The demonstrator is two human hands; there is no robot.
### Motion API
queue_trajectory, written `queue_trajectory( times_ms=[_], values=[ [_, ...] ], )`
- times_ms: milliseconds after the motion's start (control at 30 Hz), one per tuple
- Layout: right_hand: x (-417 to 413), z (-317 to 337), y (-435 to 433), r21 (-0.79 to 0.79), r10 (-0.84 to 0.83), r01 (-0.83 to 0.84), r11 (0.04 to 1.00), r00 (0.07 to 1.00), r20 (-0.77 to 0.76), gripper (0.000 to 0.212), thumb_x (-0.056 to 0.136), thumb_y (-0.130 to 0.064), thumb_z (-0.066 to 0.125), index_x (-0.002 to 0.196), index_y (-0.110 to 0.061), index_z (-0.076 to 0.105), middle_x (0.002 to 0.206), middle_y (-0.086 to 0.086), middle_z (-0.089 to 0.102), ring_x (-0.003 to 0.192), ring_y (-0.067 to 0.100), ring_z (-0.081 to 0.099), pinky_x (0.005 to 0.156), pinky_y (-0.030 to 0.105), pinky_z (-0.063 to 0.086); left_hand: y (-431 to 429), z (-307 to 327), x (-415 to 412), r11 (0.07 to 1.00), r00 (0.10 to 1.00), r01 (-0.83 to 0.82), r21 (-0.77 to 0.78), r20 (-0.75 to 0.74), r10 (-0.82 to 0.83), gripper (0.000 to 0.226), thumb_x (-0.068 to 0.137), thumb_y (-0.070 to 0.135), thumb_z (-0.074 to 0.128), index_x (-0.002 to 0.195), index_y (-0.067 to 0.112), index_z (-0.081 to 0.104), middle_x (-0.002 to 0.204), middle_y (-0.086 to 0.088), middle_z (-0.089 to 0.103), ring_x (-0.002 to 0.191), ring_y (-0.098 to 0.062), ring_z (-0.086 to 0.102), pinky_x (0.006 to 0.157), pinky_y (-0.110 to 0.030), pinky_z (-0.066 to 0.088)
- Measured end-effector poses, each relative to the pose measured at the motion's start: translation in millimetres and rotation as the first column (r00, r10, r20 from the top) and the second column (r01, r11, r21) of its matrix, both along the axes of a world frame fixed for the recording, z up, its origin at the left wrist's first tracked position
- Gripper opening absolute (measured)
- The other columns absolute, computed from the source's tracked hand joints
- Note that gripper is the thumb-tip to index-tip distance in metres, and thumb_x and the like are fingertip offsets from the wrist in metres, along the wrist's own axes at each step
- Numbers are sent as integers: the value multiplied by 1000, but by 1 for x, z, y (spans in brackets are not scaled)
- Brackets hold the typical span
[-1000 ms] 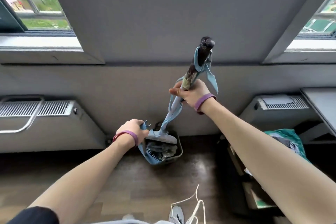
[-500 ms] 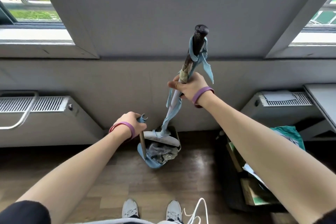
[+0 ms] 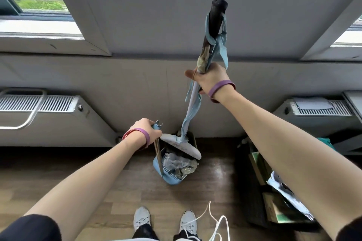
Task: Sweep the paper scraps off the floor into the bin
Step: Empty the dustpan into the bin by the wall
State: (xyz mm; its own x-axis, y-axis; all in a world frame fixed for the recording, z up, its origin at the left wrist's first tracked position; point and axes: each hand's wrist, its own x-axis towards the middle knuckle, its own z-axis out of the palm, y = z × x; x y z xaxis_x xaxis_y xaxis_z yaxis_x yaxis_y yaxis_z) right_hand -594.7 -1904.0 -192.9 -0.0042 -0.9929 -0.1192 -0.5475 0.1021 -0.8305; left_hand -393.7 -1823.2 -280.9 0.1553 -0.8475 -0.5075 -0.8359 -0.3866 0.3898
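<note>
My right hand (image 3: 210,79) grips the broom handle (image 3: 212,31), a long pole wrapped in blue cloth strips. The grey broom head (image 3: 181,146) hangs over the small dark bin (image 3: 193,139) by the wall. My left hand (image 3: 146,130) holds the top of the dustpan's upright handle (image 3: 157,150). The blue dustpan (image 3: 171,179) is tipped against the bin's near side. Crumpled scraps (image 3: 179,163) fill the space between the pan and the bin; which of the two they rest in is unclear.
White radiators stand left (image 3: 39,106) and right (image 3: 321,108) along the wall under the windows. A dark crate of boxes and papers (image 3: 274,191) sits at the right. My white shoes (image 3: 142,219) stand on the wooden floor, and a white cord (image 3: 213,219) dangles near them.
The view has tilted down, so my shoes now show. The dustpan has tipped more upright against the bin, and the broom head has turned to lie across the bin's top.
</note>
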Motion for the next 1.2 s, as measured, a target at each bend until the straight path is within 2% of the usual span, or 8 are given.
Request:
queue_trajectory(
  times_ms=[267, 367, 467, 767, 867, 933, 1000, 1200],
  values=[
    [13, 37, -9, -143, -26, 19, 990, 999, -43, 59, 74, -60, 70, 90, -3, 65, 86, 13, 70, 77, 30, 69, 68, 47, 59, 5, -1, 1, 999, 999, -28, 22, -18, 28, 17, 79, 38, 60, 76, 22, 64, 59, 4, 56, 42, -17, 51, 50, -21, 42],
    [16, 47, -11, -147, -32, 27, 989, 999, -31, 58, 73, -61, 70, 90, -5, 68, 86, 10, 71, 76, 28, 70, 67, 46, 60, 6, -3, 3, 999, 999, -36, 13, -29, 37, 18, 79, 38, 60, 80, 21, 66, 58, 4, 55, 43, -17, 50, 53, -21, 43],
    [18, 53, -10, -149, -35, 32, 988, 999, -19, 57, 73, -60, 71, 88, -5, 68, 86, 9, 71, 76, 28, 70, 67, 46, 60, 7, -4, 4, 999, 998, -49, 16, -39, 50, 14, 81, 33, 60, 86, 20, 66, 58, 4, 55, 40, -15, 49, 47, -20, 41],
    [20, 74, 1, -213, -14, 23, 977, 999, 47, 56, 74, -55, 73, 88, 0, 67, 85, 11, 71, 72, 29, 70, 64, 46, 60, 6, -1, 1, 997, 997, -76, -30, -26, 75, 18, 82, 34, 61, 93, 21, 66, 64, 5, 58, 50, -16, 53, 53, -23, 44],
    [14, 73, 7, -212, -16, 31, 977, 997, 72, 56, 73, -53, 75, 89, 0, 66, 85, 13, 71, 71, 29, 71, 61, 45, 60, 7, 2, -6, 999, 1000, -7, -52, 23, 8, 20, 81, 37, 58, 93, 24, 66, 67, 7, 59, 58, -15, 58, 58, -24, 45],
    [10, 74, 10, -221, -12, 30, 975, 997, 80, 56, 73, -52, 75, 89, 1, 66, 86, 15, 71, 72, 30, 70, 62, 46, 60, 10, 3, -12, 996, 997, 63, -64, 56, -59, 10, 83, 36, 55, 83, 28, 61, 67, 8, 58, 60, -15, 57, 58, -24, 43],
    [6, 76, 13, -250, -6, 25, 968, 997, 76, 57, 72, -53, 75, 88, 1, 66, 85, 14, 71, 74, 31, 70, 65, 47, 59, 13, 4, -19, 987, 987, 139, -83, 94, -131, 10, 83, 34, 53, 75, 29, 57, 68, 7, 58, 62, -18, 56, 58, -25, 42],
    [-15, 82, 20, -331, -4, 34, 943, 996, 90, 63, 72, -52, 76, 87, 8, 63, 84, 21, 70, 78, 36, 69, 66, 51, 58, 24, 5, -42, 918, 893, 391, -64, 266, -362, 17, 83, 37, 49, 90, 27, 61, 94, -1, 66, 80, -27, 59, 70, -30, 45]
  ],
)
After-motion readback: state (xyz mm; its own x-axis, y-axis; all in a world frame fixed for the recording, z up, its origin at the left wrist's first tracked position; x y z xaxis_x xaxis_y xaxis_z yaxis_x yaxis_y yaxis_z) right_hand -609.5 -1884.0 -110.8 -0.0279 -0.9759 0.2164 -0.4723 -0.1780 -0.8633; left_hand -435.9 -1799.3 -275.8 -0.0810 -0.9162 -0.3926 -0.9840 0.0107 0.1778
